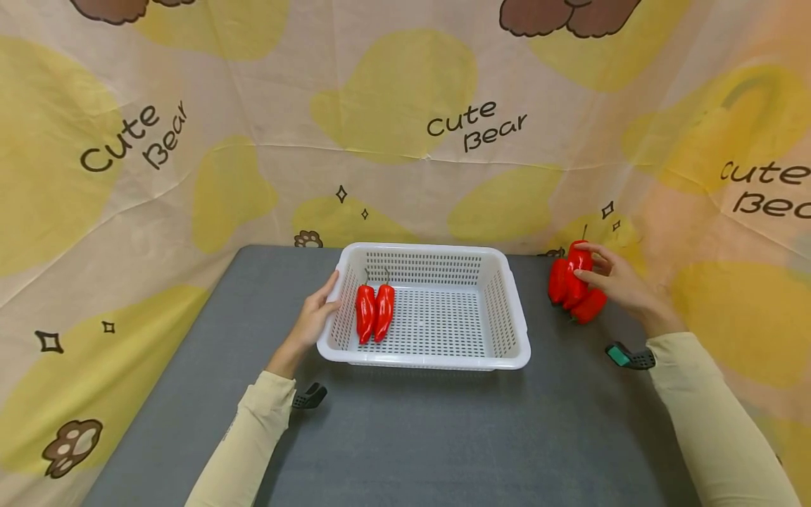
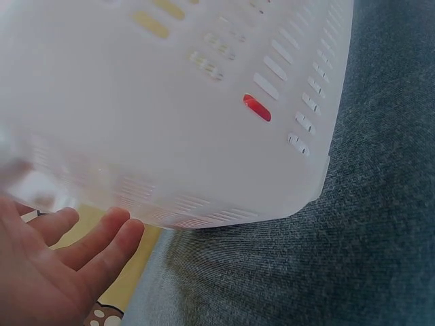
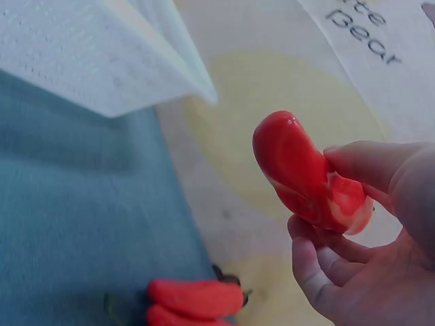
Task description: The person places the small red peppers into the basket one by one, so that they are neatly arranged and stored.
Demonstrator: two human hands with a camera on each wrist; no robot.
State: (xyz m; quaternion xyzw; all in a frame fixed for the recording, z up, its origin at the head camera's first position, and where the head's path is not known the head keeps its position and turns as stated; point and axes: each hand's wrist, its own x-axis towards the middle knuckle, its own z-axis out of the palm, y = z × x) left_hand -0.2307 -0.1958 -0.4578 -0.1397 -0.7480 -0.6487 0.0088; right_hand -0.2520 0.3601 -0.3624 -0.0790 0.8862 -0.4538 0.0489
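Bright, glossy red leads on the paired peppers (image 1: 365, 313), and the pepper cluster (image 1: 575, 289) answers in the same red! The basket (image 1: 423, 362) comes in clean white, patterned with rows of slots. Tabletop (image 1: 456, 436), dark grey. The backdrop (image 1: 272, 98) shows cream, yellow blobs (image 1: 412, 91), black lettering (image 1: 472, 118), brown paw prints (image 1: 72, 448). Sleeves (image 1: 243, 440) run pale cream; one black wrist strap (image 1: 641, 360) flashes a green patch (image 1: 617, 355).

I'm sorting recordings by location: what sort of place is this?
Probably a small staged indoor workspace: a creased cream-and-yellow "Cute Bear" cloth hangs behind a dark grey table, which bears a white perforated rectangular plastic basket holding two long glossy red peppers.
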